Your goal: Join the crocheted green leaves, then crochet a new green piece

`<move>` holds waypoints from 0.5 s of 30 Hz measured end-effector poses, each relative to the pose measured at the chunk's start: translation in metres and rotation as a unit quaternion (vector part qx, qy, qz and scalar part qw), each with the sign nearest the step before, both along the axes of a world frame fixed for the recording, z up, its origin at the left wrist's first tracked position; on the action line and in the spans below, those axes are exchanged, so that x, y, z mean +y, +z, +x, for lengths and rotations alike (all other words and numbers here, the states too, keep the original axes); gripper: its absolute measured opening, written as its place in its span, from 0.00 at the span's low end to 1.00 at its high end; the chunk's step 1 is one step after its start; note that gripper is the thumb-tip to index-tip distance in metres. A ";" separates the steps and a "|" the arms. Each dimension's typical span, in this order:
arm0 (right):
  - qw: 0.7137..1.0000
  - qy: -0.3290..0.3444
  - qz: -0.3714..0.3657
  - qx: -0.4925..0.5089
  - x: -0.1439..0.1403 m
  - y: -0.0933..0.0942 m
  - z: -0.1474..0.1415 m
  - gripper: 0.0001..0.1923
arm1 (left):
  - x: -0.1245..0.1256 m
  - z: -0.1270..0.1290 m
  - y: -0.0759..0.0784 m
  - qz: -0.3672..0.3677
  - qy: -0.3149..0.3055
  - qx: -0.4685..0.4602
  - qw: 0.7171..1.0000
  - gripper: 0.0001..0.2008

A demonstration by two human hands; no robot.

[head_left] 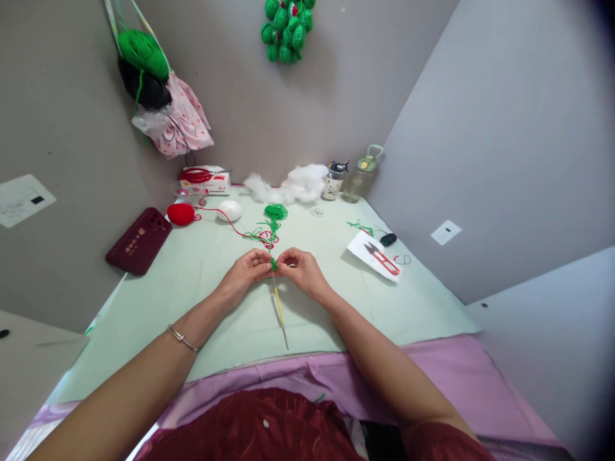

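Both hands meet over the middle of the pale green table (202,269). My left hand (247,272) and my right hand (302,269) pinch a small green crochet piece (273,263) between their fingertips. A crochet hook with a yellow handle (279,310) hangs from the piece and points back toward me; which hand bears it I cannot tell. Green yarn (275,212) runs from the piece to a loose heap farther back, tangled with a red strand.
A red yarn ball (181,214) and a white egg shape (229,210) lie back left, beside a dark red phone (139,241). Red snips (383,258) rest on paper at the right. White stuffing (300,182), a cup (334,182) and a bottle (361,178) stand by the wall.
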State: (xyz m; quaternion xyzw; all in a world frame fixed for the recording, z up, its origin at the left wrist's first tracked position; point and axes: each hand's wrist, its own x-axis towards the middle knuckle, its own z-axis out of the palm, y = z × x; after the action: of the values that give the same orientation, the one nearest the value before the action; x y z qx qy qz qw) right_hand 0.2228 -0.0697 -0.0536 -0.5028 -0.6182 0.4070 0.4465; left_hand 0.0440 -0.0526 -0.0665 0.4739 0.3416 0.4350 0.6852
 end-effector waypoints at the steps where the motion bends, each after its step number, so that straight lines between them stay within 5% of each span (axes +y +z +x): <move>1: 1.000 0.001 0.000 0.001 0.000 0.000 0.000 0.02 | 0.000 0.000 0.000 0.000 -0.001 -0.001 1.000 0.19; 15: 1.000 -0.001 0.002 -0.004 -0.001 0.002 0.000 0.04 | 0.001 0.000 0.000 0.003 0.004 0.005 1.000 0.17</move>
State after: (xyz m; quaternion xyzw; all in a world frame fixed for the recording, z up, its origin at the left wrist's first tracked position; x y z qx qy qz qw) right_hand 0.2229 -0.0710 -0.0516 -0.5043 -0.6204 0.4030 0.4454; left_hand 0.0439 -0.0519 -0.0662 0.4767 0.3461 0.4365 0.6801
